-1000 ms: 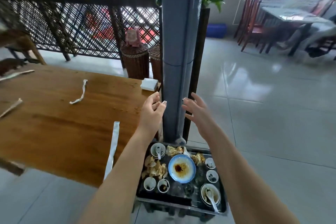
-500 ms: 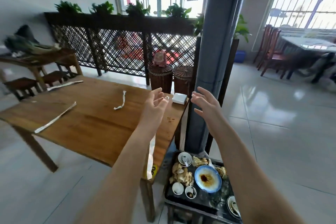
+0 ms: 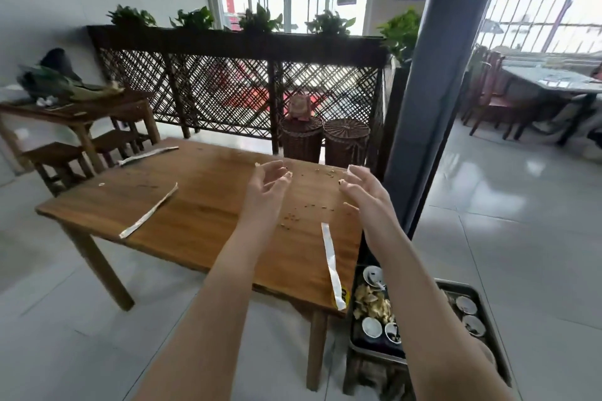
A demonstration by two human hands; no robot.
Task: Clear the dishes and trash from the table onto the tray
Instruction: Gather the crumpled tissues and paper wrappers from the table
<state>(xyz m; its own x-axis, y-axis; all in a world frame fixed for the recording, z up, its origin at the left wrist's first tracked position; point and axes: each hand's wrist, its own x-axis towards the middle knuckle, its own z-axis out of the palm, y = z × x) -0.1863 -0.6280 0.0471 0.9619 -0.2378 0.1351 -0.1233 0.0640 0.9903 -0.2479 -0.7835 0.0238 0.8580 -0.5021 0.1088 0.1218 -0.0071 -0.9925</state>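
Two empty hands over the table (image 3: 202, 221), three paper strips (image 3: 148, 210) lying on it.
The left hand (image 3: 265, 192) and right hand (image 3: 365, 197) hover above the wooden top, fingers loosely spread, gripping nothing. The strips lie well apart among scattered crumbs (image 3: 293, 216). One tray (image 3: 378, 355) sits low by the table's right corner, five small bowls (image 3: 371, 326) showing.

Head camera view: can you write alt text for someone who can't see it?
The person's left hand and right hand hover open and empty over a wooden table strewn with three paper wrappers and crumbs. A tray of dirty dishes sits low beside the table.
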